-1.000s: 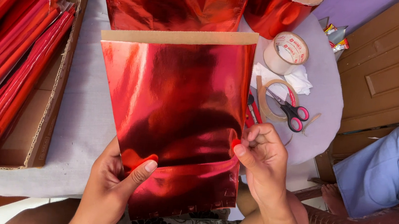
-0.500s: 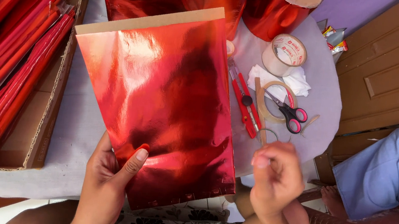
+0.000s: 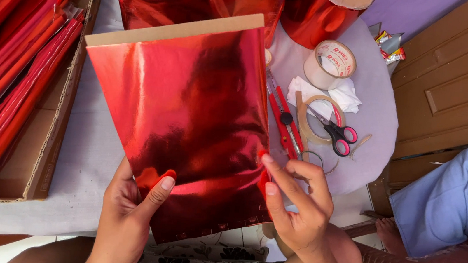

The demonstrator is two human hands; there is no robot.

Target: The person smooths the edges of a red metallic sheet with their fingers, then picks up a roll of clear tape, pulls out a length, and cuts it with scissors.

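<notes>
Foil roll (image 3: 324, 9): cut off at top edge.
Cardboard box (image 3: 55, 129): left part out of frame.
Tape print (image 3: 336, 58): too small to tell.

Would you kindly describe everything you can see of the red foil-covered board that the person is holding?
The red foil-covered board is a flat rectangular panel wrapped in shiny, mirror-like red foil with slight creases and bright glare. A bare brown cardboard strip shows along its top edge. It is tilted, its top left corner lower than its right, over the grey-covered table. The left hand grips its lower edge, thumb on the foil; the right hand pinches the foil at its right edge.
</notes>
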